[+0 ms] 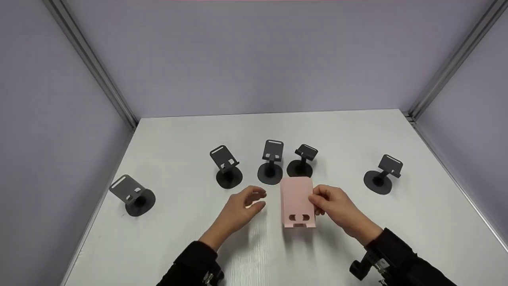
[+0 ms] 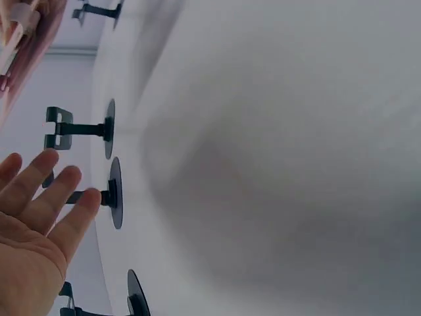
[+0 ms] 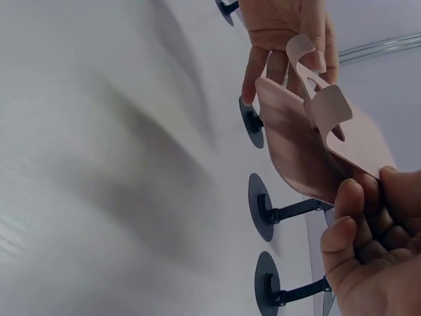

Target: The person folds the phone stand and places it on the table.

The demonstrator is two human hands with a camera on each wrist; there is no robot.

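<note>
A pink phone stand (image 1: 297, 201) is held upright just above the white table (image 1: 190, 131), with its cut-out lip at the bottom. My right hand (image 1: 317, 201) pinches its right edge. From the right wrist view the pink phone stand (image 3: 309, 145) shows its curved lip, and my right hand's fingers (image 3: 362, 230) curl around its lower end. My left hand (image 1: 260, 199) hovers a short way left of the stand with relaxed fingers, holding nothing. In the left wrist view the left hand's fingers (image 2: 49, 194) are spread and straight.
Several black phone stands sit on the table: one far left (image 1: 133, 195), three in a row behind the pink stand (image 1: 226, 167) (image 1: 271, 162) (image 1: 302, 161), and one at the right (image 1: 383, 174). Grey walls with metal rails enclose the table.
</note>
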